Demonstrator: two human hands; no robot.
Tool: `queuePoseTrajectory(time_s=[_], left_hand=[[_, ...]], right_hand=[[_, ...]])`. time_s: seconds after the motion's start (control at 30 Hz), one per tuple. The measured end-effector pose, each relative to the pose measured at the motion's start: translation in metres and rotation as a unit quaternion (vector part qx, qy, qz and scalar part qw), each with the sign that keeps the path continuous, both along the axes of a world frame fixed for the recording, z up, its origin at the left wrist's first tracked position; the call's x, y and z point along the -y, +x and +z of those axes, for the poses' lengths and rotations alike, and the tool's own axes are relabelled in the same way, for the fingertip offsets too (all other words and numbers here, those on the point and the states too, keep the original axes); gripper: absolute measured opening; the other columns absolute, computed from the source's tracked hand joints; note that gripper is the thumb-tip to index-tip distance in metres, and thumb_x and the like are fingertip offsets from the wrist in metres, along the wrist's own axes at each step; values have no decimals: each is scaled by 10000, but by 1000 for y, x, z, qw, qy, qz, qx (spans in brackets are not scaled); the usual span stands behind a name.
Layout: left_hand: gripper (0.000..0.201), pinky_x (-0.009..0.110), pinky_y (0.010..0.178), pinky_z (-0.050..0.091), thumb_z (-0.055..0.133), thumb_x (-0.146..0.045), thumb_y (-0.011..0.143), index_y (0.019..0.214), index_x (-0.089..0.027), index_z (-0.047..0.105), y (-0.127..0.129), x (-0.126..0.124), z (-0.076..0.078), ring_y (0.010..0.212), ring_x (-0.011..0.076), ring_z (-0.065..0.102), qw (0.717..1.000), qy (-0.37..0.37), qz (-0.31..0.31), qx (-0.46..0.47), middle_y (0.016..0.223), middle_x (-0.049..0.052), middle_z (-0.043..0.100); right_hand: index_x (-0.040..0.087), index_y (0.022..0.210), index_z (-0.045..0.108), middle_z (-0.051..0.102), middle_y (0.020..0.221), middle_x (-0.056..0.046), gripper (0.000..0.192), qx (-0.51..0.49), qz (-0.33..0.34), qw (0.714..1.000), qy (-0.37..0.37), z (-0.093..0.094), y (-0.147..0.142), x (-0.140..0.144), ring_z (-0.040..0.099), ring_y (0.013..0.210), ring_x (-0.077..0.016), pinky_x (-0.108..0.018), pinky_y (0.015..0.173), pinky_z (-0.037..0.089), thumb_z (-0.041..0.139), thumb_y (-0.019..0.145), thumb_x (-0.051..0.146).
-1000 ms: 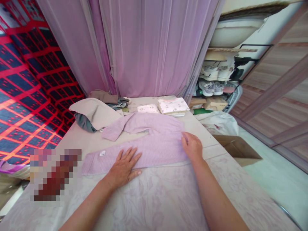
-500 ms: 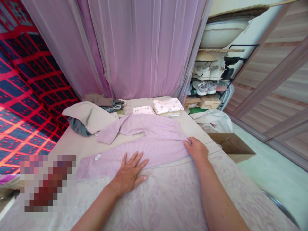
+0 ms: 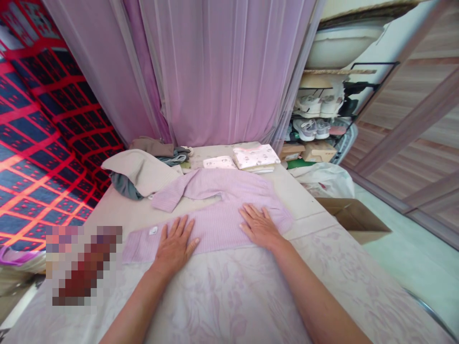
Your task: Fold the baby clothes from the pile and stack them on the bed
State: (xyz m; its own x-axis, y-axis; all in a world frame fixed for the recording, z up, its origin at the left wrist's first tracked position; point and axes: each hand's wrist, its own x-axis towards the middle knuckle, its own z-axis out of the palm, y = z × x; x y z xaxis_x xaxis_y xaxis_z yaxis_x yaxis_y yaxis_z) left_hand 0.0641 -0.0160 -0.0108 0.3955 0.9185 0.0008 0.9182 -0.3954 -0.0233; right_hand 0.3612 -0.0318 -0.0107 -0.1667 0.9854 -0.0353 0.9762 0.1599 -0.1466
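Note:
A pair of lilac ribbed trousers (image 3: 215,229) lies spread on the bed, its waist end to the right and its two legs reaching left. One leg is bent away at the back; on the nearer leg shows a small white tag (image 3: 153,231). My left hand (image 3: 175,241) rests flat on the nearer leg, just right of the tag, fingers spread. Flat on the cloth near the waist end lies my right hand (image 3: 260,227), its fingers also apart. Neither hand grips anything.
Beyond the trousers are a heap of clothes with a beige garment (image 3: 143,172) and folded printed cloths (image 3: 256,156). A pale purple curtain (image 3: 222,71) hangs behind. Right of the bed stand an open cardboard box (image 3: 358,220), a plastic bag (image 3: 322,179) and shelved shoes (image 3: 310,129).
My right hand has let go of the trousers' waist edge and moved left to lie flat on them. My left hand has slid left along the nearer leg. The view has shifted slightly.

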Motion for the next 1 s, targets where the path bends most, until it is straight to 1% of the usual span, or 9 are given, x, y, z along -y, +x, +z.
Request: queuePoseTrajectory(time_s=[0.1, 0.2, 0.27, 0.33, 0.43, 0.5, 0.57, 0.77, 1.0], left_hand=[[645, 567, 1119, 168, 282, -579, 926, 1463, -223, 325, -14, 4, 2, 1417, 297, 234, 1000, -5, 20, -4, 1542, 71, 267], [681, 575, 1116, 170, 289, -618, 908, 1457, -216, 338, -24, 6, 6, 1411, 306, 247, 999, -10, 36, 3, 1537, 83, 277], [699, 563, 1121, 174, 292, -637, 899, 1452, -212, 349, -26, 7, 6, 1408, 303, 256, 999, -6, 36, 10, 1532, 90, 292], [701, 545, 1126, 183, 296, -643, 896, 1443, -211, 366, -27, 8, 5, 1405, 297, 268, 999, 4, 34, 19, 1524, 96, 312], [704, 524, 1125, 209, 304, -647, 893, 1429, -199, 390, -29, 8, 0, 1396, 296, 289, 999, 24, 25, 34, 1511, 107, 340], [698, 496, 1128, 224, 297, -634, 902, 1426, -183, 395, -36, 8, -3, 1393, 286, 297, 998, 36, 10, 42, 1505, 106, 354], [684, 470, 1132, 232, 280, -608, 917, 1426, -166, 393, -48, 9, -6, 1394, 276, 296, 998, 47, 12, 46, 1499, 106, 365], [722, 519, 1134, 184, 258, -613, 911, 1440, -132, 361, -82, 9, -6, 1392, 295, 297, 994, 46, 88, 33, 1493, 142, 363], [792, 493, 1136, 191, 303, -619, 883, 1461, -78, 289, -80, 8, -8, 1394, 302, 291, 991, 50, 113, 45, 1491, 160, 358]], right_hand=[[218, 1451, 350, 254, 1548, -62, 556, 49, -57, 997, -2, -1, 25, 6, 220, 1419, -230, -520, 1135, 143, 272, 945, 434], [200, 1450, 352, 277, 1541, -71, 564, 78, -83, 993, 10, -3, 40, 8, 240, 1413, -216, -480, 1132, 185, 266, 943, 432], [193, 1440, 369, 303, 1528, -86, 567, 85, -95, 992, 17, -4, 36, 7, 264, 1403, -230, -504, 1124, 193, 264, 939, 436], [188, 1439, 372, 305, 1526, -99, 570, 78, -90, 992, 34, -4, 21, 5, 262, 1403, -247, -536, 1122, 173, 262, 937, 435], [201, 1457, 342, 265, 1544, -90, 574, 48, -30, 997, 51, -3, -11, 2, 220, 1419, -245, -527, 1135, 145, 254, 941, 435], [218, 1454, 350, 261, 1546, -81, 568, 34, 9, 999, 29, -3, -27, 2, 218, 1420, -238, -517, 1136, 154, 252, 943, 445], [225, 1447, 363, 262, 1545, -80, 566, 32, 19, 999, 3, -4, -34, 2, 223, 1419, -237, -523, 1132, 161, 254, 942, 456], [231, 1453, 348, 259, 1548, -70, 568, 44, -22, 999, 2, -8, -26, 0, 218, 1420, -229, -515, 1133, 165, 271, 940, 461], [198, 1466, 315, 259, 1546, -85, 579, 64, -103, 992, 24, -12, -7, 10, 216, 1420, -231, -526, 1128, 163, 252, 948, 448]])
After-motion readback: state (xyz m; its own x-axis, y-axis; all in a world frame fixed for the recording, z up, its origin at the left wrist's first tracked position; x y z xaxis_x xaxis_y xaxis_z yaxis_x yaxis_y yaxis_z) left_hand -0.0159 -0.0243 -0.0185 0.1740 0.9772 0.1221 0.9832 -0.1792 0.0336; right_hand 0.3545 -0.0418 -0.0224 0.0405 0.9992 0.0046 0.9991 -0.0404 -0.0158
